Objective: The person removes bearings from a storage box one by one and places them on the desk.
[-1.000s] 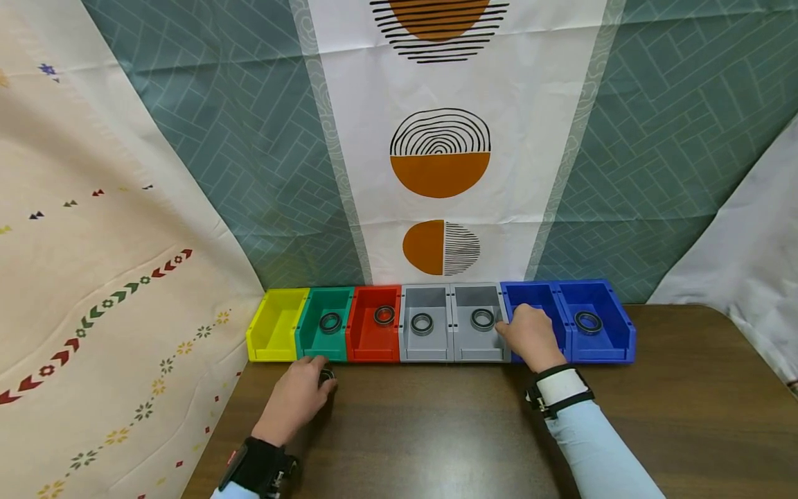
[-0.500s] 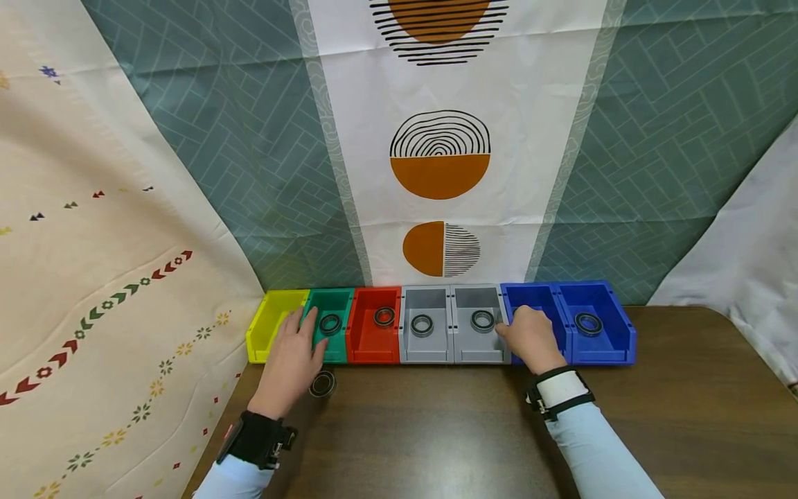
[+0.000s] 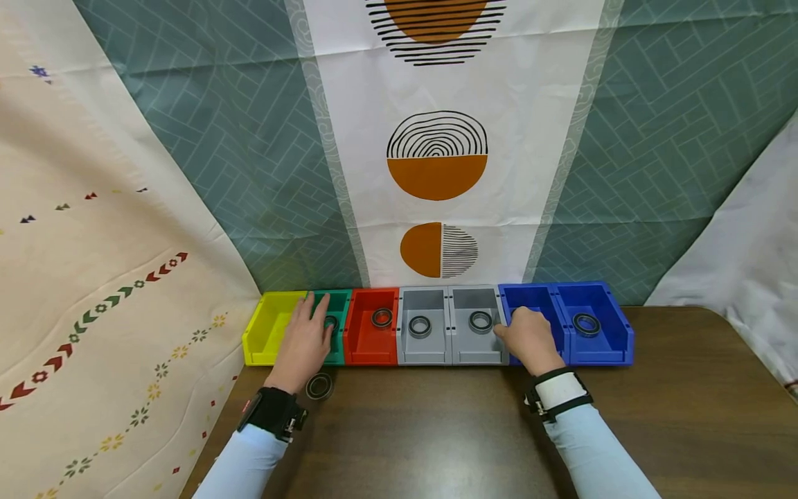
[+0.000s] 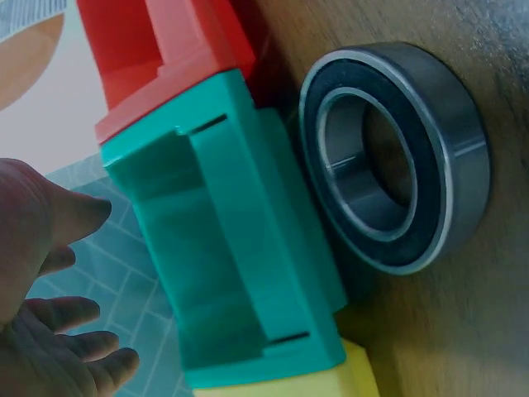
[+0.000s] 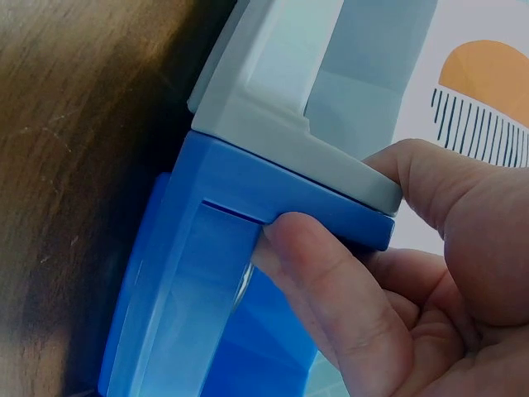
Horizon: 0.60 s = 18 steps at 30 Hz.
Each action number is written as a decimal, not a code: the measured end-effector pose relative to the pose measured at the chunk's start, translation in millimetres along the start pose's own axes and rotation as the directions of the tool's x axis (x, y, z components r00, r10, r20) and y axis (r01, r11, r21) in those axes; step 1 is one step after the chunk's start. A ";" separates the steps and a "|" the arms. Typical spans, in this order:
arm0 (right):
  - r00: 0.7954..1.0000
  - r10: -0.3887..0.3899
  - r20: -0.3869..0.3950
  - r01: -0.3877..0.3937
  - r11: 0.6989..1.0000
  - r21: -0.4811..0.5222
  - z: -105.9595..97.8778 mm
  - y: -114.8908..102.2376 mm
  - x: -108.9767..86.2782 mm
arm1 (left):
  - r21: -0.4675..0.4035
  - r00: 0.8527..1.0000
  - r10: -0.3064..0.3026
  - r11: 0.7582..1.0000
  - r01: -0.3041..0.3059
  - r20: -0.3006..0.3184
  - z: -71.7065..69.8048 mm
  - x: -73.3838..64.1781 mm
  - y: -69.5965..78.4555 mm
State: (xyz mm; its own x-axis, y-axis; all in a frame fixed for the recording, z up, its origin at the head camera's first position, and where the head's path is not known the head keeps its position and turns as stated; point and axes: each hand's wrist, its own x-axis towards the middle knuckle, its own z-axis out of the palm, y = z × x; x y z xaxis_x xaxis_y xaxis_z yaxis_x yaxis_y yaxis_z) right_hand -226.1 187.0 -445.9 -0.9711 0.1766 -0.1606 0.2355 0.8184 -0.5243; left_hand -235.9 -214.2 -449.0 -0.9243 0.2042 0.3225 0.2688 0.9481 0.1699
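Note:
My left hand [image 3: 303, 346] hovers over the front of the yellow bin [image 3: 268, 333] and the green bin [image 3: 340, 305], fingers spread and holding nothing. Just below it, a ball bearing [image 4: 465, 157] with a dark seal lies on the table, in front of the green bin. My right hand [image 3: 530, 338] pinches the adjoining walls of a grey bin [image 3: 463, 298] and a blue bin [image 5: 186, 306], thumb on the grey side and index finger on the blue. A sliver of shiny metal shows behind that finger in the right wrist view; most of it is hidden.
The bins stand in a row along the back of the wooden table [image 3: 436, 430], against a hanging cloth [image 3: 368, 173]. Single bearings lie in the green, red [image 3: 372, 353], both grey and far-right blue [image 3: 601, 351] bins. A patterned cloth [image 3: 125, 277] borders the left.
My left hand has left the bearing on the table and moved forward over the yellow and green bins, its fingers spreading. My right hand has stayed on the bin walls.

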 end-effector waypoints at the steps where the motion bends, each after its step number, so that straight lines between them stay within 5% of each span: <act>1: 1.000 0.000 0.002 0.000 1.000 0.000 -0.2 -0.1 0.0 | -0.002 1.000 -0.001 1.000 0.001 0.008 2.2 1.2 -0.7; 10: 1.000 0.001 0.008 -0.001 1.000 -0.011 -1.9 -3.7 -1.4 | -0.008 0.988 -0.080 0.997 0.082 0.133 18.9 7.6 -8.7; 18: 1.000 0.002 0.008 -0.002 1.000 -0.024 -1.2 -3.1 -1.5 | 0.010 0.979 -0.090 0.996 0.090 0.182 30.1 15.0 -11.6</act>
State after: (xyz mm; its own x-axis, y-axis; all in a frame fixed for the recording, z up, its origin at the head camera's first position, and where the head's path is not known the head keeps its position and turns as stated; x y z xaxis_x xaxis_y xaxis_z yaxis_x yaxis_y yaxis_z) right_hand -225.5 184.8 -442.9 -0.9703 0.1738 -0.1681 0.2362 0.8308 -0.5040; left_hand -261.0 -214.8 -474.1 -0.9786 0.1592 0.1307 0.1822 0.9649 0.1890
